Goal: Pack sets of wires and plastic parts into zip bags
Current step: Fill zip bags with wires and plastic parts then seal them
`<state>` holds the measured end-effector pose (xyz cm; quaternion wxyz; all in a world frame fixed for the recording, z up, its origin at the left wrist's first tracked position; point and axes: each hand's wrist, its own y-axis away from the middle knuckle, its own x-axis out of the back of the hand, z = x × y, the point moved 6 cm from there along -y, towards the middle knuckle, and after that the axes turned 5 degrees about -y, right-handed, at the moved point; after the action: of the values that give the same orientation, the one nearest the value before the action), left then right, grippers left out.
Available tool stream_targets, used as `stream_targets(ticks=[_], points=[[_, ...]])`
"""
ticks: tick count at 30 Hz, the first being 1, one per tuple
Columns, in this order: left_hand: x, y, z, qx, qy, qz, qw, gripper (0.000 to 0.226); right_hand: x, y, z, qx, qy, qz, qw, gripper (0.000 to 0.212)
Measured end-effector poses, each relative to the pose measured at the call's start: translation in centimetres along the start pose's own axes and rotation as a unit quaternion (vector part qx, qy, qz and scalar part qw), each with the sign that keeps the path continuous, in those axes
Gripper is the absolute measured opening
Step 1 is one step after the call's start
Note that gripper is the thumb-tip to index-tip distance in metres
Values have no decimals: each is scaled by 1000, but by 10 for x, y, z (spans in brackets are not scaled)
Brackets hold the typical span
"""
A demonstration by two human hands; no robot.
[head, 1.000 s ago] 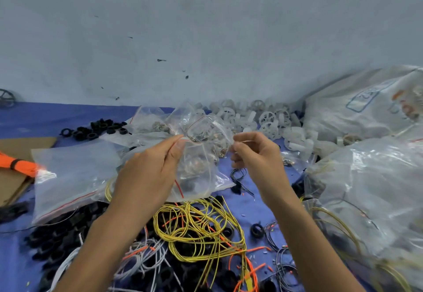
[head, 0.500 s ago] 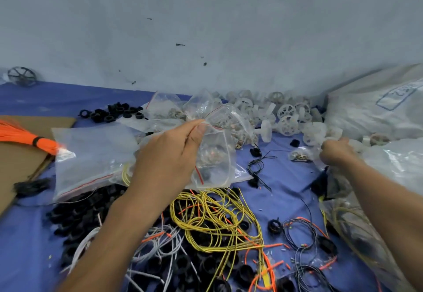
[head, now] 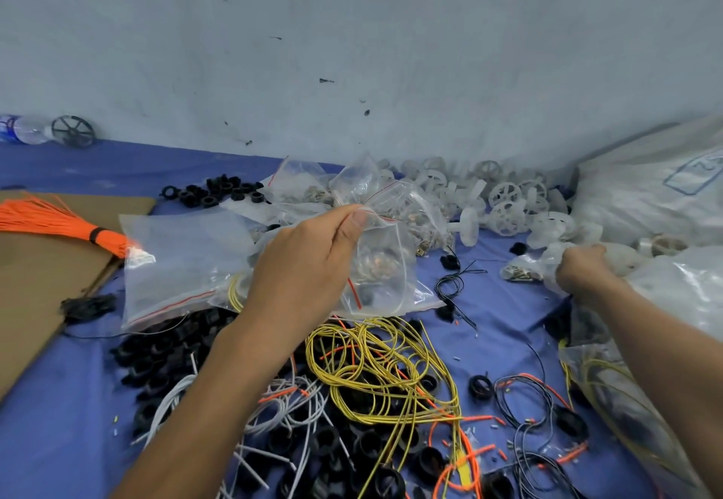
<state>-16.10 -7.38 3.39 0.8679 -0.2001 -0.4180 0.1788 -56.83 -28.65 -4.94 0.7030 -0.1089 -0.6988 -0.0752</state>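
Nearest the camera, a tangle of yellow wires (head: 383,381) lies on a heap of black plastic rings (head: 156,361), with grey wires (head: 274,408) to its left and black wires (head: 524,420) to its right, all on a blue cloth (head: 508,322). Above the tangle, the left hand (head: 309,264) pinches the top edge of a clear zip bag (head: 387,264) between thumb and fingers; the bag hangs open-mouthed, and a red wire and small parts show through it. To its left lies a stack of empty zip bags (head: 184,264). Well to the right, the right hand (head: 583,273) is curled among translucent plastic beside a large clear bag (head: 684,295); whether it grips anything cannot be told. Farther back, white spoked plastic wheels (head: 504,205) are heaped against the wall, an orange wire bundle (head: 58,221) rests on cardboard (head: 39,283), and a black spoked wheel (head: 72,131) stands far left.
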Motion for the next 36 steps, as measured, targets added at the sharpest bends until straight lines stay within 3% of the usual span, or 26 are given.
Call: stream_targets(ticks=[5, 8, 9, 11, 13, 14, 16, 22, 25, 28, 32, 36], points=[[1, -2, -2, 6, -13, 1, 1000, 45, 48, 31, -48, 104, -95, 105, 984, 27], [2, -1, -3, 9, -13, -1, 1000, 46, 90, 74, -81, 141, -321, 104, 931, 28], [2, -1, -3, 10, -11, -1, 1000, 47, 100, 93, -89, 150, -439, 78, 882, 25], [2, -1, -4, 14, -6, -1, 1000, 47, 119, 143, -104, 193, -649, 25, 736, 22], [4, -2, -4, 21, -3, 1, 1000, 46, 131, 193, -119, 255, -756, -44, 601, 18], [5, -1, -5, 26, 1, 2, 1000, 46, 135, 214, -126, 284, -768, -76, 569, 18], [7, -3, -6, 28, 1, 1, 1000, 46, 136, 236, -143, 329, -733, -122, 582, 21], [4, -2, -4, 25, -19, 2, 999, 43, 106, 242, -166, 339, -529, -149, 763, 29], [2, 1, 2, 18, -34, -14, 999, 43, 91, 245, -177, 351, -456, -134, 806, 31], [2, 4, 10, -5, -63, -15, 998, 40, 86, 245, -189, 352, -459, -75, 812, 30], [4, 4, 11, -18, -64, -9, 998, 25, 85, 257, -207, 403, -487, -90, 770, 35], [7, 2, 4, 6, -56, -2, 998, 36, 87, 241, -194, 344, -580, -83, 734, 32]])
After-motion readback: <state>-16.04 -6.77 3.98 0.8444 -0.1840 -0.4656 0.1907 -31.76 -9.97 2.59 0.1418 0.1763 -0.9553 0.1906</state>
